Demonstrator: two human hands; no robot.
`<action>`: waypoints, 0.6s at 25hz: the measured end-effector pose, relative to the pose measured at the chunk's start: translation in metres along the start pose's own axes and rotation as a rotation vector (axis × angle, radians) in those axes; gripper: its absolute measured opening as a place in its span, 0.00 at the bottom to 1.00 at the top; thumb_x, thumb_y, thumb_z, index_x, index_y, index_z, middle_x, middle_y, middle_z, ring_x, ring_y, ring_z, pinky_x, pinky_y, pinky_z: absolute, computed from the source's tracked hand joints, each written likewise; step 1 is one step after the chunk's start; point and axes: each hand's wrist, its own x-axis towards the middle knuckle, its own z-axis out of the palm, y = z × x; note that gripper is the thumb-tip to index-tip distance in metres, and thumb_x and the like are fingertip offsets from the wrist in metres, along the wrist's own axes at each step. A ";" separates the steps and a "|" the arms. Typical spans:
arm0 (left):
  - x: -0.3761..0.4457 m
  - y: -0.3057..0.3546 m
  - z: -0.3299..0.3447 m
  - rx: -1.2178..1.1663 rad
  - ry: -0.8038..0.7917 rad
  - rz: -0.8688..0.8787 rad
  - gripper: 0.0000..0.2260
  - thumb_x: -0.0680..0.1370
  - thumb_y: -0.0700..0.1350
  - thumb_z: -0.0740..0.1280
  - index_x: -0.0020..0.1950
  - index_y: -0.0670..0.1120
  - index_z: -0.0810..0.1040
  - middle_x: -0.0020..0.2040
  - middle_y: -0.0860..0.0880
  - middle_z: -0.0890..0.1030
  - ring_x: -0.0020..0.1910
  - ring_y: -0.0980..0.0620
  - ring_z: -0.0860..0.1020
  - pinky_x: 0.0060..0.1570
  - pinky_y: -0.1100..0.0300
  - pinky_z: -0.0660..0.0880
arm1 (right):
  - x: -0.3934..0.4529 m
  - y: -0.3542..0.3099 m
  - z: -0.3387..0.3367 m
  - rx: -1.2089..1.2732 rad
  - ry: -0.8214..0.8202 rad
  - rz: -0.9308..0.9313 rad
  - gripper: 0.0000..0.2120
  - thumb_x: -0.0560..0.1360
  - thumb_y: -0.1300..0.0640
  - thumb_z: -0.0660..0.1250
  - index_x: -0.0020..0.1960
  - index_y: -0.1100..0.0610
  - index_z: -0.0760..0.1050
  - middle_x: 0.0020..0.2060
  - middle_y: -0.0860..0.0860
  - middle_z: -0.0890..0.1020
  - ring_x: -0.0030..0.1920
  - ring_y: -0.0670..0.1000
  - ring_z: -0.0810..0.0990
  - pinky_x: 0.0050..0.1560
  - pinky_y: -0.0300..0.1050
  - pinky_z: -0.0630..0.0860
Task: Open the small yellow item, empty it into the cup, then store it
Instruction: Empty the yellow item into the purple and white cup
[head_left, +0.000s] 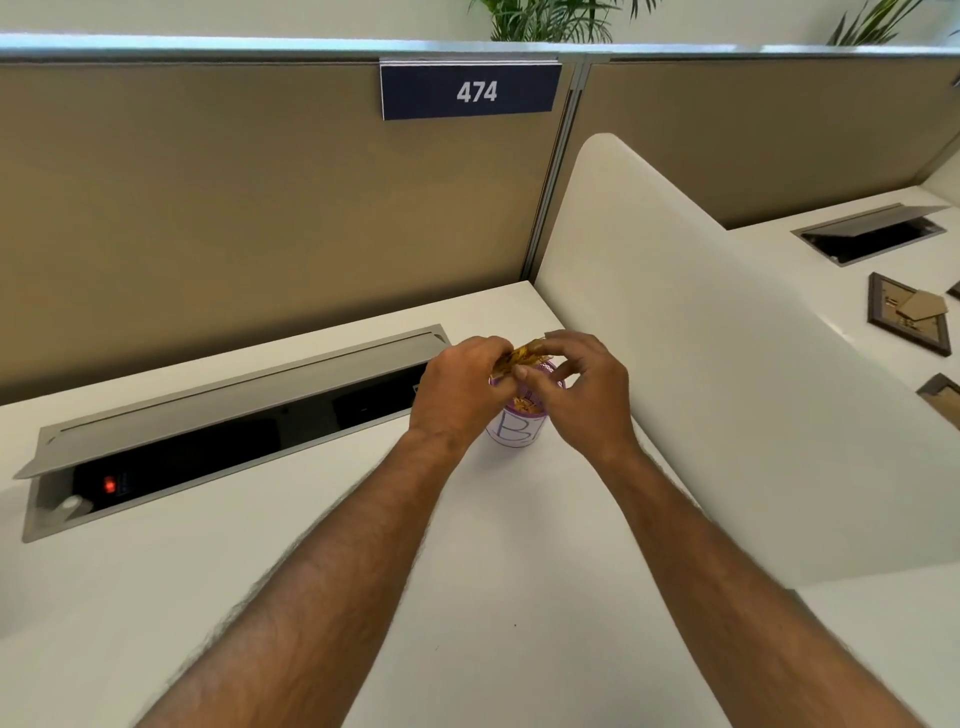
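Small yellow cardboard box (511, 358) is held up directly over the mouth of the white paper cup with purple rim and marker lettering (514, 423), tilted, long axis running low-left to high-right. Left hand (460, 387) is clamped round its lower left end; right hand (576, 387) pinches the upper right end with thumb and forefinger, other fingers loosely curled. Yellowish bits are visible inside the cup, so emptying looks underway; can't tell if the box is empty. Both hands equally near, one per end. Cup stands on the white desk (519, 571), just right of the open grey cable tray (234, 410). White divider panel (727, 364) to the right.
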 end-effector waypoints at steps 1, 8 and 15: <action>0.000 -0.002 0.001 0.001 -0.009 -0.004 0.09 0.74 0.45 0.73 0.51 0.43 0.82 0.45 0.44 0.85 0.42 0.46 0.81 0.45 0.51 0.81 | 0.001 0.001 0.001 0.032 -0.012 0.042 0.10 0.69 0.59 0.77 0.49 0.56 0.84 0.51 0.48 0.81 0.46 0.48 0.80 0.43 0.30 0.76; 0.001 -0.006 0.004 0.021 -0.040 -0.002 0.10 0.76 0.47 0.72 0.52 0.43 0.81 0.45 0.43 0.85 0.43 0.45 0.82 0.46 0.51 0.81 | 0.010 0.006 0.005 -0.001 -0.129 0.139 0.10 0.71 0.58 0.76 0.52 0.56 0.84 0.61 0.53 0.76 0.57 0.54 0.79 0.56 0.45 0.78; 0.004 -0.011 0.006 0.104 -0.141 0.048 0.09 0.77 0.48 0.70 0.53 0.43 0.81 0.44 0.44 0.85 0.42 0.45 0.82 0.46 0.51 0.81 | 0.019 0.012 0.000 -0.041 -0.287 0.173 0.09 0.74 0.60 0.72 0.54 0.60 0.82 0.56 0.50 0.71 0.56 0.49 0.74 0.57 0.45 0.77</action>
